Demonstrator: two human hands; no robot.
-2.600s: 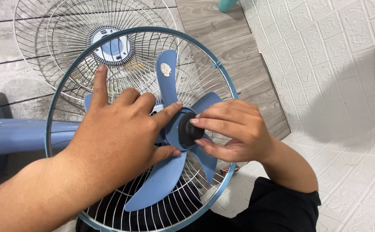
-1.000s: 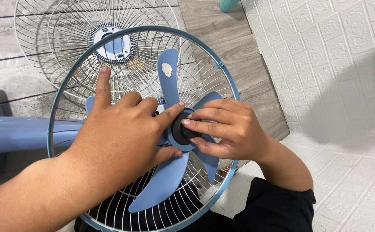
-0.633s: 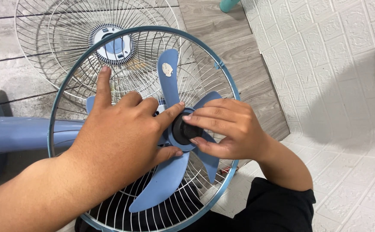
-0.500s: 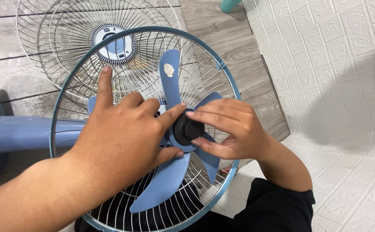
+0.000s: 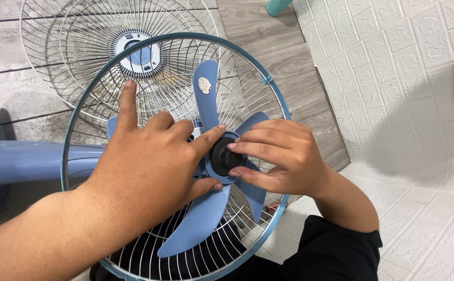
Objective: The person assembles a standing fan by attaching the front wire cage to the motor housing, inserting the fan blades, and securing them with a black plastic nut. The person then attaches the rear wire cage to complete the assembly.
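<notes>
A blue fan blade (image 5: 202, 217) sits inside the rear wire guard (image 5: 248, 78), which has a blue rim. At the hub is a black round blade nut (image 5: 221, 157). My left hand (image 5: 149, 161) lies flat on the blades beside the hub, index finger stretched out, thumb touching the hub's edge. My right hand (image 5: 281, 156) pinches the black nut with its fingertips from the right.
The detached front wire guard (image 5: 81, 41) with a blue-and-white centre badge lies on the wooden floor behind. The fan's blue stand (image 5: 24, 161) runs off to the left. A white textured wall (image 5: 404, 78) is on the right. My dark-clothed knee (image 5: 336, 255) is below.
My right fingers have shifted slightly around the black nut. The left hand and the blade have stayed almost still.
</notes>
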